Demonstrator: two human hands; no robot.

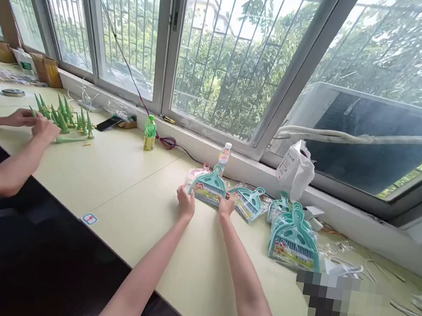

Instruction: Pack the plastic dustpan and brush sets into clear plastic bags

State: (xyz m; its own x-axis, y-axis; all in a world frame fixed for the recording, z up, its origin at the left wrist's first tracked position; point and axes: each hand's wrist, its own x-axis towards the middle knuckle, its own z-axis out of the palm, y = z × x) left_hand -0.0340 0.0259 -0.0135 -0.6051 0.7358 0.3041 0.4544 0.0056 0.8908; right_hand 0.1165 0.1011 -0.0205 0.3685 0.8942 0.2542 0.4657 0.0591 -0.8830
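Between my two hands is a teal dustpan-and-brush set [210, 183] with a printed label, handle pointing away from me. My left hand [186, 205] grips its left lower edge, and my right hand [226, 206] pinches the right lower edge. Just behind it, a pink-handled set [197, 173] in clear wrap is partly hidden. Right of my right hand, another teal dustpan set [250, 202] lies tilted on the table. A pile of wrapped teal sets [296, 241] sits farther right.
A clear bottle [225, 155] and a green drink bottle [150, 133] stand toward the window. On the left, a co-worker's hands [38, 123] touch green pointed pieces [66, 114]. A white box with plastic [296, 169] leans at the sill. Cables [378, 267] lie at right.
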